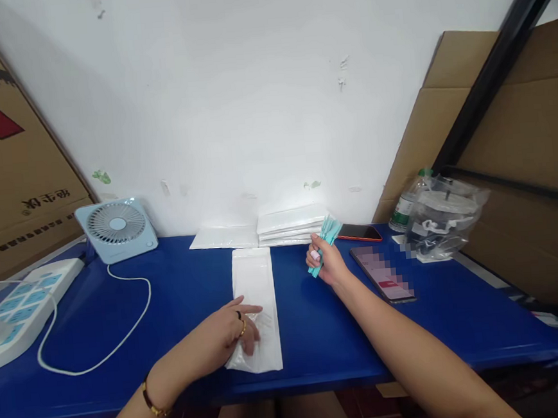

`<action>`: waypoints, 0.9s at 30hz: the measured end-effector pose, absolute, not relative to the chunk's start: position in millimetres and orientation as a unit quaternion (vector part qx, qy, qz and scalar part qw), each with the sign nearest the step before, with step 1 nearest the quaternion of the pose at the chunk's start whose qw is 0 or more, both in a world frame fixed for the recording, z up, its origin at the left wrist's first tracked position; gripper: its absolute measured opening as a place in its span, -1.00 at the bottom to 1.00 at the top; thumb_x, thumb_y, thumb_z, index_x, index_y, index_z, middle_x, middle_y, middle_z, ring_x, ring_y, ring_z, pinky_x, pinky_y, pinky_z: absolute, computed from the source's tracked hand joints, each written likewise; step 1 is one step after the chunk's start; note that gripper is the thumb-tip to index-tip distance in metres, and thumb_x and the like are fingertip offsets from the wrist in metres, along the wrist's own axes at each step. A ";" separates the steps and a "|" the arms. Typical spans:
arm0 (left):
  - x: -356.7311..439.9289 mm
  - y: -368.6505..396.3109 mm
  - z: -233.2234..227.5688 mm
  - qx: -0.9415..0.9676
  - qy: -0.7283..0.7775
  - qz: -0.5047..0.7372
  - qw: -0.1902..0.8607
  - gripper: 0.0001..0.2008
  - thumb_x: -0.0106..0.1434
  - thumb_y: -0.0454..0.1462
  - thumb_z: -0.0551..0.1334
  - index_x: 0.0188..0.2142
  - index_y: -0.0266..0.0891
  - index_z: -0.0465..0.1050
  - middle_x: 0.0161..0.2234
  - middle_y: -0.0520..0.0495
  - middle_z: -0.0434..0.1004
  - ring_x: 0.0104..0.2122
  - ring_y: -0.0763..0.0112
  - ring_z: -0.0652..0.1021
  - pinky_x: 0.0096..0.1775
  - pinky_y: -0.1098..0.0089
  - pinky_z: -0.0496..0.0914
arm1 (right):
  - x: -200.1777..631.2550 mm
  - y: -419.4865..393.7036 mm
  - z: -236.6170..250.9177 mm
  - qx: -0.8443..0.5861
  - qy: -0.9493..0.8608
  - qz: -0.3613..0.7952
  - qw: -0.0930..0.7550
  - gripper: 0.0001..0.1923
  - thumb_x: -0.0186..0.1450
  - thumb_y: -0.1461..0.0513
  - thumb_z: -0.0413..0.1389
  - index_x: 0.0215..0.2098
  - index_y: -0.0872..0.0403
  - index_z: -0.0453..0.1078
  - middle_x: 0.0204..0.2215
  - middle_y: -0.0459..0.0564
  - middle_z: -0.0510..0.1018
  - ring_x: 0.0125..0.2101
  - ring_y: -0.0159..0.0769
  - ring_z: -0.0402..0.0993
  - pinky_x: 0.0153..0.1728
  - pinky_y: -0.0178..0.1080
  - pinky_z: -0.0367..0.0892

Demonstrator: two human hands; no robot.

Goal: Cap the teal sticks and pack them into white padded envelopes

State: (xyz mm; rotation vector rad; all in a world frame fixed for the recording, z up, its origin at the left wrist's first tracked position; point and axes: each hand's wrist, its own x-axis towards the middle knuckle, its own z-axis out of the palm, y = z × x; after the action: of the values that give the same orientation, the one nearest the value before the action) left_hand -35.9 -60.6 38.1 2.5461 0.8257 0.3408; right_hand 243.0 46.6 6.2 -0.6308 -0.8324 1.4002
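“As we look down over the blue table (313, 341), where do we locate the two hands?”

“We locate the left hand (235, 331) on the near half of a long white packet (253, 278), which lies flat and points away from the body. Its fingers are parted and touch the packet's glossy film; whether they pinch that film, we cannot tell.”

“And how do we describe the right hand (326, 260)?”

“We describe it as closed around a bunch of thin teal strips (329, 229), well to the right of the packet. We note that the strips stand tilted, with their ends showing above and below the grip.”

“What do we observe behind the hands?”

“Next to the wall (252, 108) we observe a stack of white packets (287, 222), with a lower white pile (226, 237) just beside it on the left. To the right of the stack we see a red-edged phone (360, 231) and, nearer to us, a lit phone (383, 275) beside the forearm.”

“Which items do we record toward the margins?”

“At left we record a light-blue fan (116, 229), a power strip (29, 312) and a looping white cable (75, 374); at right, a green-capped bottle (403, 211) beside a clear plastic bag (447, 221).”
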 end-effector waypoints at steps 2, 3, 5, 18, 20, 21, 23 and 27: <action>-40.2 -58.4 33.1 0.894 0.359 0.156 0.219 -0.63 0.10 -0.51 -0.08 -0.37 -0.16 0.43 -0.13 0.01 0.48 0.08 0.37 0.32 0.18 0.19 0.06 | 242.8 47.9 7.2 -0.270 -0.330 0.622 0.657 -0.61 0.13 0.11 0.19 -0.68 0.06 0.13 -0.79 -0.23 0.17 -0.75 -0.49 0.12 -0.67 -0.33 0.14; -39.1 -55.6 31.9 0.868 0.418 0.177 0.201 -0.65 0.13 -0.46 -0.08 -0.30 -0.18 0.43 -0.07 -0.04 0.43 0.08 0.33 0.32 0.14 0.18 0.12 | 242.6 48.5 7.7 -0.265 -0.313 0.627 0.662 -0.61 0.12 0.11 0.20 -0.69 0.07 0.13 -0.79 -0.22 0.20 -0.71 -0.47 0.19 -0.61 -0.32 0.22; -27.5 -50.1 31.0 0.794 0.559 0.196 0.141 -0.67 0.21 -0.28 -0.04 -0.08 -0.24 0.35 0.01 -0.20 0.34 0.07 0.17 0.31 0.07 0.10 0.20 | 241.8 49.5 8.4 -0.258 -0.289 0.646 0.658 -0.61 0.10 0.12 0.21 -0.70 0.07 0.14 -0.75 -0.19 0.27 -0.61 -0.43 0.31 -0.51 -0.31 0.30; 20.0 2.7 33.9 0.785 0.615 0.031 0.063 -0.06 -0.18 -0.34 0.25 0.22 -0.21 -0.08 0.01 -0.33 0.31 -0.02 -0.02 0.36 -0.11 0.04 0.28 | 245.3 54.4 5.9 -0.289 -0.234 0.632 0.680 -0.76 0.08 0.13 0.20 -0.58 0.07 0.27 -0.69 -0.22 0.34 -0.72 -0.50 0.17 -0.75 -0.39 0.07; 17.8 7.2 33.1 0.816 0.571 0.065 0.057 -0.17 -0.15 -0.41 0.19 0.17 -0.17 0.03 -0.02 -0.24 0.34 -0.05 0.08 0.40 -0.08 0.13 0.27 | 243.8 53.6 7.4 -0.278 -0.222 0.627 0.693 -0.80 0.07 0.17 0.22 -0.56 0.07 0.30 -0.66 -0.21 0.38 -0.67 -0.49 0.24 -0.68 -0.40 0.16; 18.1 8.1 32.4 0.830 0.547 0.088 0.062 -0.22 -0.14 -0.44 0.16 0.14 -0.15 0.08 -0.05 -0.18 0.37 -0.06 0.13 0.42 -0.08 0.17 0.26 | 242.9 53.0 8.3 -0.270 -0.221 0.627 0.697 -0.81 0.06 0.18 0.22 -0.56 0.07 0.30 -0.65 -0.21 0.39 -0.64 -0.48 0.27 -0.63 -0.40 0.20; 20.5 8.0 30.7 0.848 0.504 0.143 0.081 -0.30 -0.12 -0.47 0.12 0.08 -0.13 0.15 -0.09 -0.11 0.40 -0.08 0.19 0.43 -0.07 0.24 0.26 | 241.3 51.7 10.1 -0.259 -0.227 0.629 0.697 -0.80 0.06 0.18 0.22 -0.58 0.07 0.30 -0.67 -0.22 0.37 -0.63 -0.48 0.27 -0.59 -0.39 0.23; 27.3 6.3 26.8 0.843 0.460 0.244 0.137 -0.35 -0.10 -0.46 0.12 0.05 -0.15 0.17 -0.07 -0.08 0.39 -0.09 0.22 0.43 -0.09 0.30 0.29 | 237.8 48.1 12.7 -0.252 -0.239 0.651 0.675 -0.73 0.08 0.12 0.20 -0.64 0.07 0.29 -0.65 -0.18 0.39 -0.60 -0.44 0.30 -0.53 -0.35 0.27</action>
State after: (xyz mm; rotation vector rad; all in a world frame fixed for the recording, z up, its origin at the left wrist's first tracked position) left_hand 27.3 6.3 26.8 2.4378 1.3308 0.7073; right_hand 237.8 48.1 12.7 -0.5674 -0.5381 1.4652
